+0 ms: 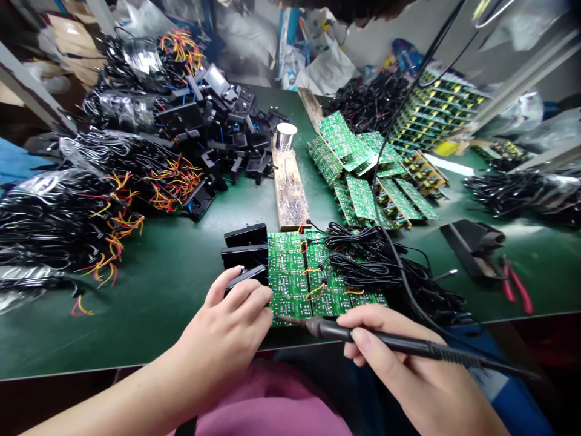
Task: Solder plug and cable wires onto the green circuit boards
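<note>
My right hand [385, 345] grips a black soldering iron [390, 342], its tip at the lower left edge of a green circuit board [288, 272]. Close to that tip, my left hand [236, 309] is closed at the board's left edge; what its fingertips pinch is hidden. Beneath its raised finger lies a black plastic part [249, 275], with two more like it just above. More green boards [333, 290] lie to the right, with red and yellow wires on them and bundled black cables [358, 266] across.
A solder spool [285, 138] stands on a stained wooden strip [290, 194]. Cable bundles [59, 212] and black parts [236, 133] are heaped left. Stacked boards [363, 163] sit at back right; red-handled pliers [517, 284] lie right. The iron's cord [379, 181] hangs across the view.
</note>
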`<state>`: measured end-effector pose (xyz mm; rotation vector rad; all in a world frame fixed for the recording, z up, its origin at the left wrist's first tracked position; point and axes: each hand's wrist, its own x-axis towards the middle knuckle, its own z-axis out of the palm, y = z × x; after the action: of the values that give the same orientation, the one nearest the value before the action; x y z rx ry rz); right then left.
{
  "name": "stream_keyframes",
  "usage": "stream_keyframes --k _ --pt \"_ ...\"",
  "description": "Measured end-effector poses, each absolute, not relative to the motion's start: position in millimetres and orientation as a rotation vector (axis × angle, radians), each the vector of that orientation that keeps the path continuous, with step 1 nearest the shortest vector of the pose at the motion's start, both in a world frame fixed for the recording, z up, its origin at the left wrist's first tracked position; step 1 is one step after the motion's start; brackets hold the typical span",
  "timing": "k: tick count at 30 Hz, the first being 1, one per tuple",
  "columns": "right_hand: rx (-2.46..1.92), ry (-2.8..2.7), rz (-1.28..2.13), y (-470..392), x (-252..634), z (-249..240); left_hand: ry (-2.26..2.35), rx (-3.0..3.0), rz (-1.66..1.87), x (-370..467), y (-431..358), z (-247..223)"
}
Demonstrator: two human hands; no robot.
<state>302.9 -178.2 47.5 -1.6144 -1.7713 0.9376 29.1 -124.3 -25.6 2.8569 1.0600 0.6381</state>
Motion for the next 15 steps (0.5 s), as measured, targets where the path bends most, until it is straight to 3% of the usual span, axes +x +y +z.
stream_keyframes --k 15 --pt "-1.658 -1.479 0.675 -189.2 307.4 39.0 1.024 2.894 0.624 28.8 -122.0 -24.6"
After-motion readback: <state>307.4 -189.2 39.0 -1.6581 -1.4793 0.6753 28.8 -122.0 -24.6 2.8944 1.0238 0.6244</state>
